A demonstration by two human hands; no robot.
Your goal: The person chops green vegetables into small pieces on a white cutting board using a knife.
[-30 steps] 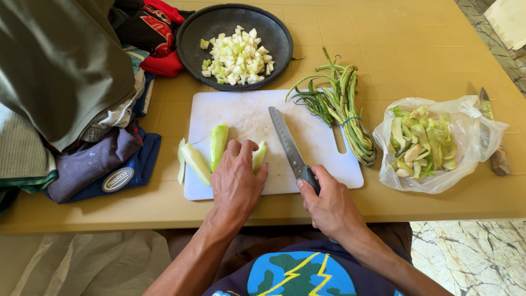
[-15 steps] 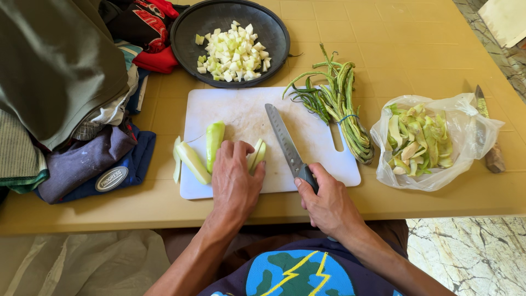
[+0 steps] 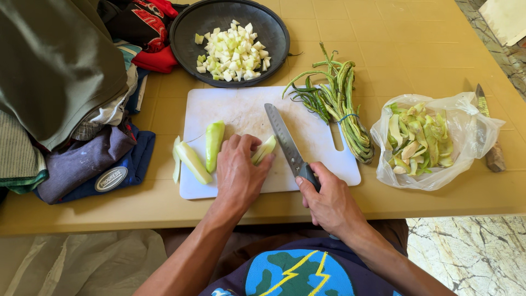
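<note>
Pinning the pale wedge (image 3: 264, 149) with my left hand (image 3: 237, 174), I have nudged it toward the knife (image 3: 285, 140), at three o'clock, which my right hand (image 3: 329, 203) grips tight.

One bag, one label.
Clear plastic bag (image 3: 438, 140) of pale green peelings, lying right of white cutting board (image 3: 246, 109). Oval silver-rimmed label (image 3: 111, 178) on dark blue folded cloth (image 3: 137, 159), far left.
</note>
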